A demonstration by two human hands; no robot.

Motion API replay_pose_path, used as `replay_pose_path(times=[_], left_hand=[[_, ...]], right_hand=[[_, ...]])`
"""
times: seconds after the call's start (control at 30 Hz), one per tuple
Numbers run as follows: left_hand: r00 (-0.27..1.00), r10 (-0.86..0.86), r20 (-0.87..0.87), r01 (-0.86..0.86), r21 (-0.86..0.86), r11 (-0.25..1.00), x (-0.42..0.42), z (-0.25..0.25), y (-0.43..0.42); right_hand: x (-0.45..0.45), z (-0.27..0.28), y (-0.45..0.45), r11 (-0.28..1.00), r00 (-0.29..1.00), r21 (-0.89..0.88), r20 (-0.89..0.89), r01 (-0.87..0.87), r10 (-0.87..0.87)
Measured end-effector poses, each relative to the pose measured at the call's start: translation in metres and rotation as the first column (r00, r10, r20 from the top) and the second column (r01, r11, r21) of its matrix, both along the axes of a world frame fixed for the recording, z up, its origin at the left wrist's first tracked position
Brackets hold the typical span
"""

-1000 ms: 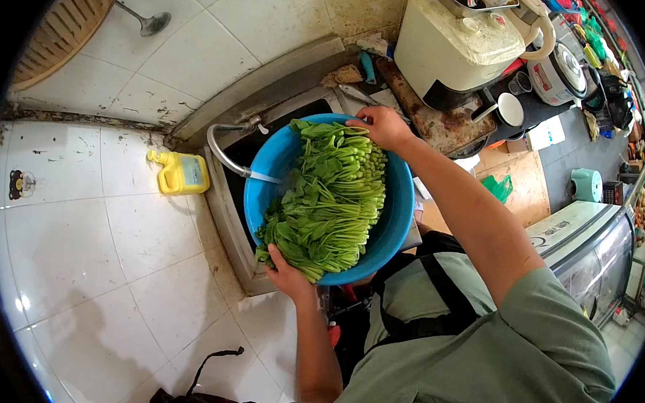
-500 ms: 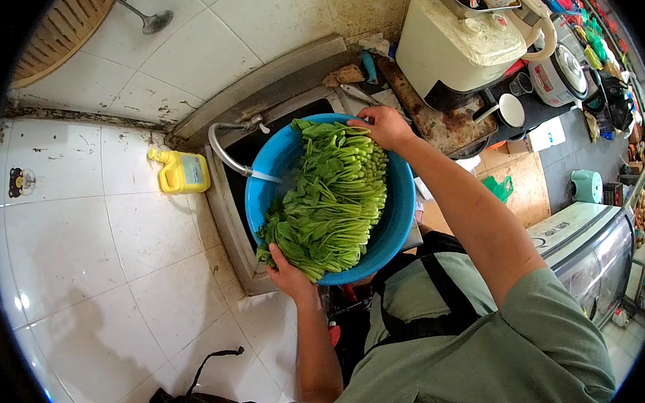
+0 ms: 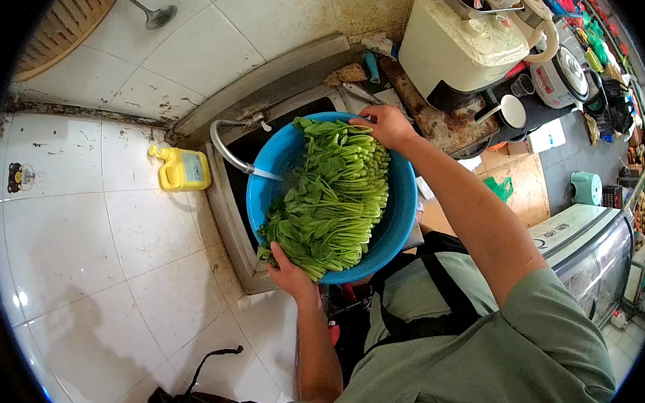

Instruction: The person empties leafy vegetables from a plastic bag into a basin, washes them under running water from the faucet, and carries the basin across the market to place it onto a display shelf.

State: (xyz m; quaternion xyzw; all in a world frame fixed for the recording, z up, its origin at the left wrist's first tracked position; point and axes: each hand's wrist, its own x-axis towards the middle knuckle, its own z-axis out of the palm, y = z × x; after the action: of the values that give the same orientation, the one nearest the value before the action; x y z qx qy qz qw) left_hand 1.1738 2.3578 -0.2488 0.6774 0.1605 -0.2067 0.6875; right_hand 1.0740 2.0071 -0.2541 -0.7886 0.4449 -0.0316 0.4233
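A blue plastic basin (image 3: 401,227) rests over the sink (image 3: 238,171), heaped with leafy greens (image 3: 330,198) whose pale stems point to the right side. Water runs from the curved metal faucet (image 3: 227,151) into the basin beside the leaves. My left hand (image 3: 291,276) is closed at the basin's lower rim, its thumb lying over the greens there. At the upper rim, my right hand (image 3: 388,127) is closed with the thumb on the inner side, next to the stems. The fingers under both rims are partly hidden.
A yellow jug (image 3: 183,170) stands left of the sink. Beyond my right hand are a stained board (image 3: 443,124), a cream appliance (image 3: 458,44), a white-lined pan (image 3: 512,111) and a rice cooker (image 3: 560,79). A ladle (image 3: 157,18) hangs on the tiled wall.
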Motion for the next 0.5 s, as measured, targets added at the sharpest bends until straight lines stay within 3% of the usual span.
replay_pose_path(times=[0.3,0.5], left_hand=[[0.999,-0.039,0.017,0.040,-0.040,0.998,0.002,-0.001,0.002],[0.999,0.042,-0.020,-0.041,0.072,0.997,-0.001,0.004,-0.002]], right_hand=[[0.002,-0.007,0.000,0.999,1.000,-0.048,0.025,0.005,-0.003],[0.002,-0.006,-0.001,1.000,1.000,-0.018,0.006,0.003,-0.003]])
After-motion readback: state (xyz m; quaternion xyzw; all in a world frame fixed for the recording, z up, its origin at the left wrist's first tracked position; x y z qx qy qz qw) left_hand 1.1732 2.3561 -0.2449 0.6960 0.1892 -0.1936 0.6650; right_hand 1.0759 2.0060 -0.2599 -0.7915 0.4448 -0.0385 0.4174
